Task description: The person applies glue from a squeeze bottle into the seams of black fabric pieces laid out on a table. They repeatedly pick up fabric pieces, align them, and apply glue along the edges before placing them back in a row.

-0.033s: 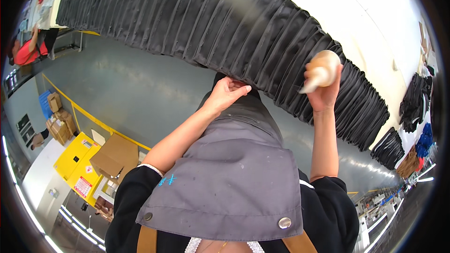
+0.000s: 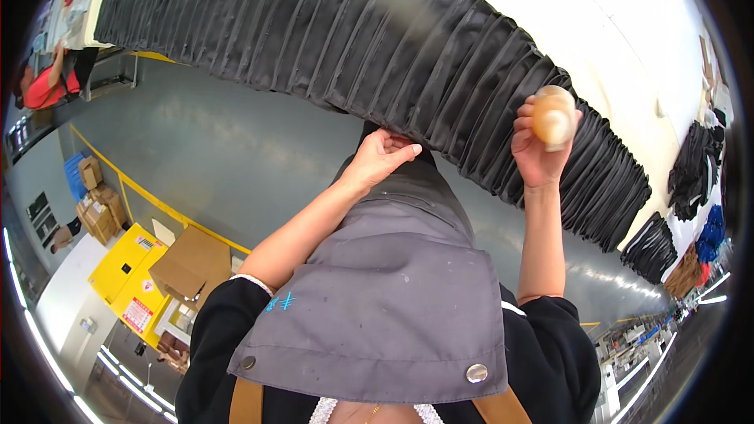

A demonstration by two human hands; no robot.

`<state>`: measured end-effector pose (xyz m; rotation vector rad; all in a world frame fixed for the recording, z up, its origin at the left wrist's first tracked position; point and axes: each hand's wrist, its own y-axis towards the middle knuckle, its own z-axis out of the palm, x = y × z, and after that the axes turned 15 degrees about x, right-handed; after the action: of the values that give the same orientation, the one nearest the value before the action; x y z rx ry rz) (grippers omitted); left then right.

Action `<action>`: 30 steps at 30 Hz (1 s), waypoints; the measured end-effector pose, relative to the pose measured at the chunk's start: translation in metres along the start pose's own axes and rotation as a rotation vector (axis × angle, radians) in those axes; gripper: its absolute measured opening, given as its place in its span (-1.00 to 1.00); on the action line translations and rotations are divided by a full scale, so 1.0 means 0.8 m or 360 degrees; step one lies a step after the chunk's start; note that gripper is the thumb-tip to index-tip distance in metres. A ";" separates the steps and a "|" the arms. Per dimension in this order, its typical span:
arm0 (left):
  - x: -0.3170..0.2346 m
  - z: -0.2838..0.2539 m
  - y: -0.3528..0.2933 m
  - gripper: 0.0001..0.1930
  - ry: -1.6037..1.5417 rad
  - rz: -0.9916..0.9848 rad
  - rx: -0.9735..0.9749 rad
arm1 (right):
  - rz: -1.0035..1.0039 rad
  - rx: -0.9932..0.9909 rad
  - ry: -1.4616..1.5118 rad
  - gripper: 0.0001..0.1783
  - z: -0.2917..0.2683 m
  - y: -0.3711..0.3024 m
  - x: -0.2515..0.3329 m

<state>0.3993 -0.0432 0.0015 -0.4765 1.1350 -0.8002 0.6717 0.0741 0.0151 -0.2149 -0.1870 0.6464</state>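
Observation:
My right hand (image 2: 542, 159) grips a small squeeze bottle (image 2: 554, 116), pale with a yellowish content and blurred by motion. It is held up over the right part of a long row of black fabric pieces (image 2: 314, 39), which overlap like pleats along the pale table. My left hand (image 2: 380, 162) is at the near edge of that row, in front of my apron. Its fingers are curled against the black fabric and the thumb points right. The fingertips are partly hidden.
A smaller black stack (image 2: 650, 250) and dark garments (image 2: 691, 171) lie at the right. Beyond the row is the pale tabletop (image 2: 601, 39). Left, on the grey floor, stand a yellow cabinet (image 2: 118, 271) and cardboard boxes (image 2: 192, 263). A person in red (image 2: 51, 88) is far left.
The squeeze bottle has turned in my right hand: its white nozzle pointed down to the left and now no longer does. My left hand has stayed in place.

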 end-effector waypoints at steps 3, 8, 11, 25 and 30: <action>0.004 0.005 -0.002 -0.47 0.0051 0.0010 0.0084 | -0.0185 0.0376 0.0690 -0.10 0.000 -0.014 0.013; 0.012 0.020 0.002 -0.47 0.0030 0.0018 0.0110 | -0.0768 -0.0122 -0.0301 -0.22 0.005 -0.032 0.034; 0.017 0.033 0.006 -0.46 -0.0126 0.0082 0.0029 | -0.0928 -0.0454 -0.0878 -0.33 0.002 -0.020 0.038; 0.026 0.059 0.013 -0.55 -0.0161 0.0209 -0.0237 | -0.0885 -0.0624 -0.1681 -0.47 -0.008 0.052 0.070; 0.027 0.061 0.012 -0.55 -0.0187 0.0213 -0.0268 | -0.0860 -0.0673 -0.1719 -0.53 -0.007 0.062 0.071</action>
<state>0.4517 -0.0563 -0.0002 -0.5741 1.1173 -0.5561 0.6891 0.1467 0.0029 -0.1892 -1.3803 0.1136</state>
